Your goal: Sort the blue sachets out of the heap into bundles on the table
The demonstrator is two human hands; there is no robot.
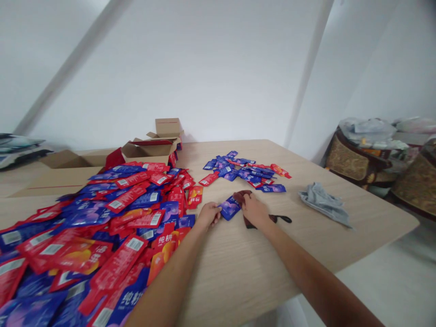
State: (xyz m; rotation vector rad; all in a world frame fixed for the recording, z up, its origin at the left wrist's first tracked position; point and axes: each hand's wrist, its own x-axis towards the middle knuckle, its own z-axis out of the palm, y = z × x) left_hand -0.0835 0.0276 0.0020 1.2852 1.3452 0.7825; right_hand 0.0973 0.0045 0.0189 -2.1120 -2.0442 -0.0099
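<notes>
In the head view, a small blue-purple packet lies at the middle of the table between my hands. My left hand pinches its left edge with closed fingers. Over the packet's upper right corner, my right hand grips a brown cloth. More brown fabric shows under this hand, and a black loop sticks out to the right. A large heap of red and blue packets lies beside my left arm. Past my hands is a smaller pile of such packets.
Open cardboard boxes stand behind the large heap. A crumpled grey cloth rests on the table at the right. Patterned chairs hold plastic bags beyond the table's right edge. A white wall closes off the back.
</notes>
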